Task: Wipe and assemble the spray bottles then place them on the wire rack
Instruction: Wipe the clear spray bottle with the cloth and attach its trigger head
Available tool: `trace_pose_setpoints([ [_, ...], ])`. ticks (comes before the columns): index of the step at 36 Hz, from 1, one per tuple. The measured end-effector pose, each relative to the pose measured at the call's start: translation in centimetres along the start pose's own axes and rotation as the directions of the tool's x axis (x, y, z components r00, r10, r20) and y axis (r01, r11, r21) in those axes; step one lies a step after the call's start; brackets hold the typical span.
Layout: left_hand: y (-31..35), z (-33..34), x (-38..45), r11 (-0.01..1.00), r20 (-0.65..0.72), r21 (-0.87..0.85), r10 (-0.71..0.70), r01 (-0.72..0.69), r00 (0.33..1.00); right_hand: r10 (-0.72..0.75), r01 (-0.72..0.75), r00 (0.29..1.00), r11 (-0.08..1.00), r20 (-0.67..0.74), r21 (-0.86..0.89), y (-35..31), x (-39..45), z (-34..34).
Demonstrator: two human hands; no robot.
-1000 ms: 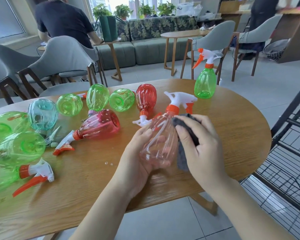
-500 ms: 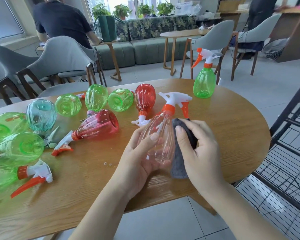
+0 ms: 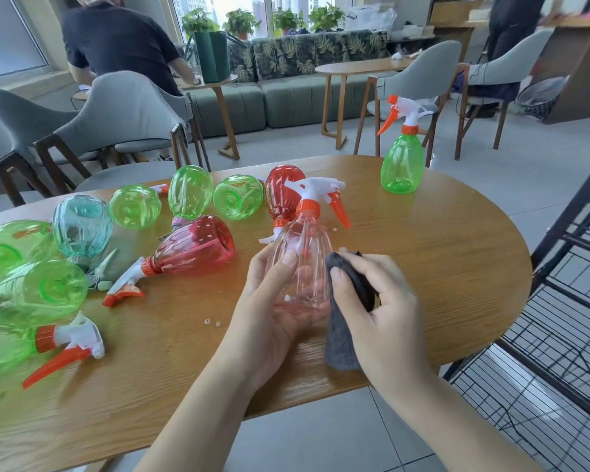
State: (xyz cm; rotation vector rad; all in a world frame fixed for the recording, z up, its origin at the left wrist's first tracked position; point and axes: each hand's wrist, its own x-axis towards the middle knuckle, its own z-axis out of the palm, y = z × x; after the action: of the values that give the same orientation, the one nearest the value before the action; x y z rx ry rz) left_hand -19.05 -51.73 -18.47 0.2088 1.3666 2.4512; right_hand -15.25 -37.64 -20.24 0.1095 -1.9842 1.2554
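Your left grip [image 3: 273, 301] cradles the clear spray bottle [image 3: 300, 260] upright above the worktop [image 3: 423, 253], fingers curled round its belly, while your right grip [image 3: 382, 308] pinches the grey cloth [image 3: 341, 342] against its side. Turn the bottle as you wipe, covering every rib. The wire rack [image 3: 559, 335] waits beside you.

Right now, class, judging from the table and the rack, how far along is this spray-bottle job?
Early. One green bottle stands upright, assembled, on the table. The left hand holds a clear bottle; the right hand holds a grey cloth against it. Many bottles lie on their sides, like the red bottle. The visible wire rack holds none.
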Motion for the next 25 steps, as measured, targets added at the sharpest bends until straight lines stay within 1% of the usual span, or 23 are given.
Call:
trace_pose_setpoints([
  [3, -0.1, 0.0, 0.0, 1.0, 0.006, 0.03, 0.003, -0.003, 1.0, -0.014, 0.014, 1.0, 1.0, -0.013, 0.005, -0.1, 0.1, 0.0],
  [6, 0.0, 0.0, -0.1, 1.0, 0.014, -0.001, 0.022, -0.021, 1.0, -0.1, 0.1, 0.995, 0.995, -0.009, -0.006, -0.3, -0.6, 0.2],
  [9, 0.2, 0.0, -0.1, 0.999, -0.005, -0.031, 0.032, -0.032, 0.999, -0.202, 0.203, 0.979, 0.979, 0.026, -0.032, -0.4, -1.3, 0.2],
  [12, 0.2, 0.1, -0.1, 0.999, -0.004, -0.038, 0.018, -0.018, 1.0, -0.326, 0.33, 0.944, 0.938, 0.047, -0.105, -0.3, -1.5, 0.5],
  [14, 0.2, 0.1, -0.2, 0.999, 0.0, -0.049, 0.005, -0.005, 1.0, -0.417, 0.423, 0.906, 0.891, 0.07, -0.167, -0.3, -1.6, 0.9],
  [16, 0.1, -0.1, 0.0, 0.999, 0.007, -0.054, -0.007, 0.008, 1.0, -0.478, 0.484, 0.874, 0.844, 0.086, -0.233, -0.3, -1.5, 1.1],
  [18, 0.3, -0.3, 0.0, 0.996, -0.009, -0.071, -0.05, 0.049, 0.999, -0.494, 0.503, 0.864, 0.829, 0.101, -0.245, -0.4, -1.3, 1.0],
  [21, 0.6, -0.4, -0.1, 0.991, 0.03, -0.099, -0.091, 0.093, 0.995, -0.507, 0.523, 0.852, 0.828, 0.128, -0.204, -0.3, -1.2, 0.5],
  [23, 0.7, -0.5, -0.2, 0.986, 0.083, -0.144, -0.07, 0.081, 0.994, -0.512, 0.529, 0.849, 0.829, 0.13, -0.184, 0.0, -1.2, 0.2],
  [25, 0.7, -0.6, -0.1, 0.982, 0.103, -0.184, -0.031, 0.05, 0.994, -0.512, 0.526, 0.85, 0.832, 0.119, -0.176, 0.3, -0.9, -0.1],
])
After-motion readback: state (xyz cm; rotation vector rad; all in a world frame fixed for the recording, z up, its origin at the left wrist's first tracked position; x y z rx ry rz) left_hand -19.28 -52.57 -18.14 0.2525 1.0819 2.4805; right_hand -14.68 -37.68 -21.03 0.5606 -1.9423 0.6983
